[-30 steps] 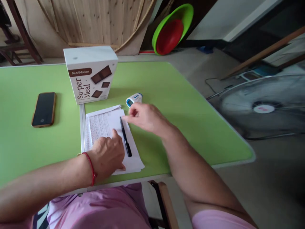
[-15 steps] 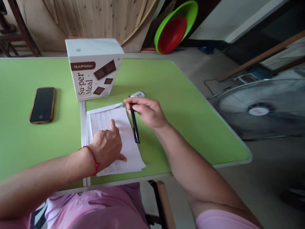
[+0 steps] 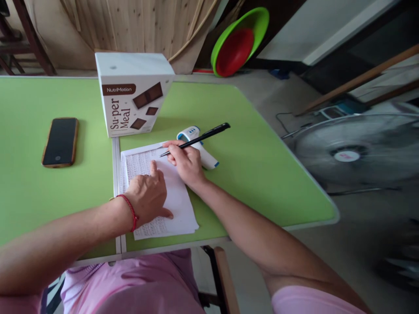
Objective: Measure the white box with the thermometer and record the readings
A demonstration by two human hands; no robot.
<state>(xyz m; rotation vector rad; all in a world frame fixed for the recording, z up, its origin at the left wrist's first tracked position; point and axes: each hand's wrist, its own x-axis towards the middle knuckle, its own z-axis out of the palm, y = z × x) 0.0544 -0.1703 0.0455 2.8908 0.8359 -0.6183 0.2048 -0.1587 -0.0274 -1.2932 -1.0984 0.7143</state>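
Note:
A stack of paper [image 3: 178, 203] lies before me, the top sheet covered in handwriting on its left part. My left hand [image 3: 149, 196] rests on it, index finger and thumb stretched out, the other fingers partly hidden beneath the hand. In my right hand [image 3: 188, 163] is a black pen [image 3: 209, 132], pinched near its point. The pen's tip is at the upper part of the sheet, close to the written lines; I cannot tell whether it touches. Just behind the right hand lies a white and blue infrared thermometer [image 3: 207, 158], partly covered by hand and pen.
A white NutriMotion box [image 3: 135, 93] stands upright behind the paper. To the left lies a phone [image 3: 60, 142] on the green folding table [image 3: 26, 196], whose metal seam runs beside the paper. A fan [image 3: 347, 155] stands off the right edge; basins [image 3: 235, 50] lean at the back.
My right hand has moved left and down onto the paper. The pen has turned from hanging downward to a writing grip, tip at the sheet. More of the thermometer shows. My left hand stays.

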